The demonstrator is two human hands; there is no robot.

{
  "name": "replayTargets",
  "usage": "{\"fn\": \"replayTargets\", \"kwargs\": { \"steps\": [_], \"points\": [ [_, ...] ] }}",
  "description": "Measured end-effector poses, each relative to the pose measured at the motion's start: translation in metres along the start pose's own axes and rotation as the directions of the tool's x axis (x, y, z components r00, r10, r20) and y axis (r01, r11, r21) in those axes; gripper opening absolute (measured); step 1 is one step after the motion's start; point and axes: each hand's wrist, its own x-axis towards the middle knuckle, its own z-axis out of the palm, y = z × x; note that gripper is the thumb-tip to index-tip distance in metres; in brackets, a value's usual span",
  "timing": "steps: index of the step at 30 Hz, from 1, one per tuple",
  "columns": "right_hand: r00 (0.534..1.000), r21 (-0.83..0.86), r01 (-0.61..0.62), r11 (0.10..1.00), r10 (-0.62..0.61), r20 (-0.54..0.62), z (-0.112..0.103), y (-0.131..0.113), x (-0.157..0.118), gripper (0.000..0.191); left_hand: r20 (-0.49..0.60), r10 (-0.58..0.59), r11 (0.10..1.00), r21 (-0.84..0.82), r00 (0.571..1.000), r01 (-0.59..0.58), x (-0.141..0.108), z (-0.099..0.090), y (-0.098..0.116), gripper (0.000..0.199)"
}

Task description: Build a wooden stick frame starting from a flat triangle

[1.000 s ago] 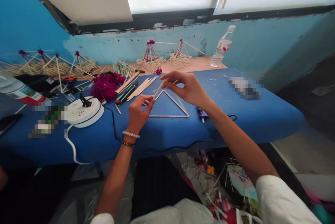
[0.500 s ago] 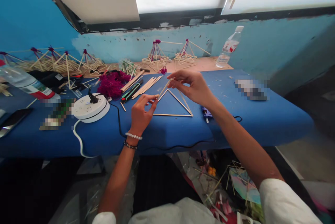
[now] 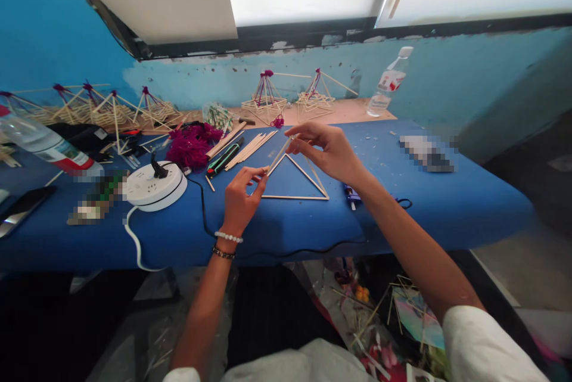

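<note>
Seemingly at an aligning step, the left hand (image 3: 243, 192) pinches the near end of a thin stick (image 3: 279, 154), the right hand (image 3: 329, 146) its far end, by the stick triangle (image 3: 295, 197) on the counter (image 3: 447, 200); next calls for steadiness.

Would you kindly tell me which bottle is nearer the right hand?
The white-capped bottle, standing on the pale board beyond the right hand; the red-capped bottle is at the far left, past the power strip.
</note>
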Motion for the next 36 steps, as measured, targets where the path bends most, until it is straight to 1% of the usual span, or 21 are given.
{"fn": "replayTargets", "kwargs": {
  "steps": [5,12,15,21,27,32,36],
  "points": [
    [1.000,0.071,-0.020,0.997,0.019,0.005,0.0008,0.0033,0.0003,0.030,-0.003,-0.040,0.999,0.005,0.999,0.040,-0.0038,0.0006,-0.0013,0.017],
    [0.998,0.231,-0.062,0.971,0.054,0.042,0.0037,0.0047,0.0005,0.032,0.014,-0.055,0.998,-0.035,0.998,0.055,-0.0043,0.0007,-0.0044,0.013],
    [0.998,0.254,-0.060,0.965,0.049,0.050,0.0050,0.0056,0.0008,0.034,0.013,-0.057,0.998,-0.041,0.998,0.057,-0.0044,-0.0002,-0.0046,0.013],
    [0.997,0.235,-0.074,0.969,0.064,0.051,0.0054,0.0057,-0.0004,0.038,0.014,-0.051,0.998,-0.034,0.999,0.052,-0.0046,-0.0007,-0.0050,0.013],
    [0.995,0.179,-0.098,0.979,0.091,0.048,0.0037,0.0026,-0.0013,0.035,0.023,-0.051,0.998,-0.020,0.998,0.051,-0.0040,-0.0005,-0.0048,0.014],
    [0.996,0.166,-0.089,0.982,0.085,0.036,0.0025,0.0020,-0.0014,0.036,0.024,-0.049,0.999,-0.015,0.998,0.050,-0.0043,-0.0005,-0.0042,0.015],
    [0.996,0.096,-0.086,0.992,0.085,0.019,0.0020,0.0019,-0.0011,0.038,0.020,-0.050,0.999,-0.012,0.999,0.050,-0.0045,-0.0006,-0.0038,0.014]
  ]
}}
